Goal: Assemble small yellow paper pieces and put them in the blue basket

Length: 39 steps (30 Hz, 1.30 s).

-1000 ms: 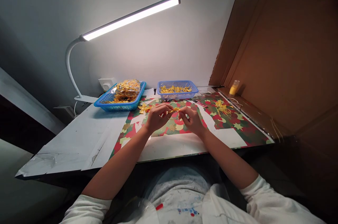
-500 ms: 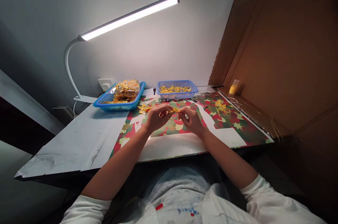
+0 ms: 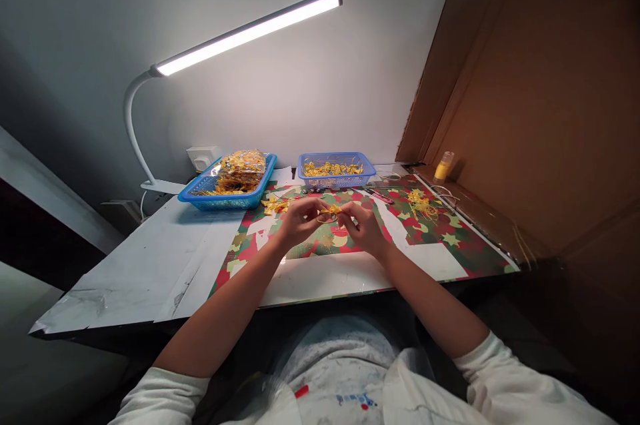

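My left hand [image 3: 302,219] and my right hand [image 3: 363,226] meet over the patterned sheet, both with fingers pinched. Between the fingertips is a small yellow ribbon bow [image 3: 332,210], gripped from both sides. A thin cord hangs just under it, mostly hidden by the fingers. Just beyond my left hand lie yellow ribbon pieces [image 3: 274,205]. To the right of my right hand is a loose heap of yellow ribbons and strings [image 3: 421,205].
At the back left, a blue basket [image 3: 225,201] holds golden pieces and a clear bag. Another basket [image 3: 336,180] holds small yellow pieces. A lit lamp [image 3: 250,31] arches over the table [image 3: 145,258]. A small bottle [image 3: 443,167] stands by a cardboard wall [image 3: 540,98].
The loop of cord below the bow hung lower and rounder before; now it is smaller and closer to the fingers. Both hands have kept their place.
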Each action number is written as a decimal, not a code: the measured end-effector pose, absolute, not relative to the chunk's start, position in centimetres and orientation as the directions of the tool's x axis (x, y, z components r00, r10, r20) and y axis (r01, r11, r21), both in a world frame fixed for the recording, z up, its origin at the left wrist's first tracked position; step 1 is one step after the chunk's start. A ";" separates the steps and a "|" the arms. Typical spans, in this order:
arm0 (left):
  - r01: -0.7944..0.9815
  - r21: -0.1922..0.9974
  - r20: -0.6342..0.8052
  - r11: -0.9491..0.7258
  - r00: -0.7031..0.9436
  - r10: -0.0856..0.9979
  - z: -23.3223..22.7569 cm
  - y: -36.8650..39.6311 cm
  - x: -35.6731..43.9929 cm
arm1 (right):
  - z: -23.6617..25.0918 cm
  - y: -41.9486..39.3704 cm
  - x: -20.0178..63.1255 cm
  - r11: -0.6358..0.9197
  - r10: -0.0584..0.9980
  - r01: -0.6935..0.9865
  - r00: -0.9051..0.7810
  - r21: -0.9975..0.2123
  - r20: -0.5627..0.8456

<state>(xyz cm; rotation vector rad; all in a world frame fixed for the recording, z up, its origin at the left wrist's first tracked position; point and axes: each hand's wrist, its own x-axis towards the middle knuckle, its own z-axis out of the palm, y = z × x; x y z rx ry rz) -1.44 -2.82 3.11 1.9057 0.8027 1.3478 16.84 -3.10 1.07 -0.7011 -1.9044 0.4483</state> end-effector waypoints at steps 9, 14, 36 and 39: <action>-0.115 0.886 0.461 -0.449 0.325 0.826 3.1 -2.2 -1.4 | 1.1 -3.1 16.8 0.765 0.644 0.239 -0.320 -0.599 0.695; -0.132 0.914 0.406 -0.384 0.339 0.849 3.3 -2.3 -1.5 | 1.0 -3.0 16.9 0.790 0.612 0.223 -0.335 -0.571 0.717; -0.226 0.954 -0.020 0.199 0.613 0.790 2.8 -1.4 -2.3 | 0.0 -2.2 17.2 0.821 0.561 0.182 -0.440 -0.541 0.702; -0.222 0.954 -0.025 0.199 0.605 0.796 2.9 -1.4 -2.3 | 0.1 -2.3 17.2 0.821 0.564 0.194 -0.430 -0.538 0.705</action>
